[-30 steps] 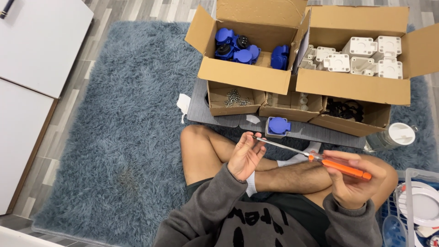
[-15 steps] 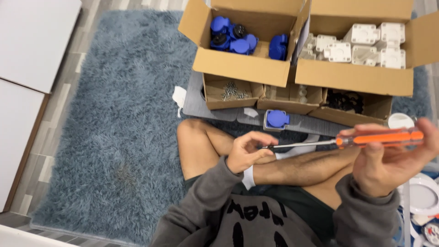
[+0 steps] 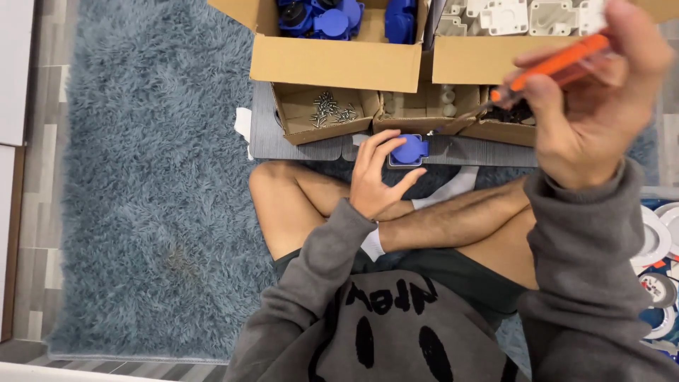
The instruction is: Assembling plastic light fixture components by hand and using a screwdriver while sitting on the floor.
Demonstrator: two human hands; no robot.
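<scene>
**Screwdriver raised in the right hand, left hand at a blue socket part**

Screwdriver (image 3: 552, 65), with an orange handle and a thin metal shaft, sits high on the right of the head view, clenched in the right hand (image 3: 590, 106). Its fingers wrap fully round the handle, and the shaft slants down and left over the small boxes. The tip is too blurred to place exactly.

Lower and to the left, the left hand (image 3: 375, 177) is spread loose, fingers released and open, with the fingertips touching or just over a blue socket part (image 3: 409, 150); whether it grips the part I cannot tell. That part lies on a grey board (image 3: 297, 138) set on the shaggy blue-grey rug (image 3: 141, 177), just in front of the crossed bare legs (image 3: 424, 226).

Behind the board stand cardboard boxes. One large box (image 3: 332, 64) holds more blue parts, and the one to its right (image 3: 467, 67) holds white plastic parts. A small open box (image 3: 322, 113) holds loose screws.

At the right edge, round white fittings (image 3: 654, 240) lie stacked.
</scene>
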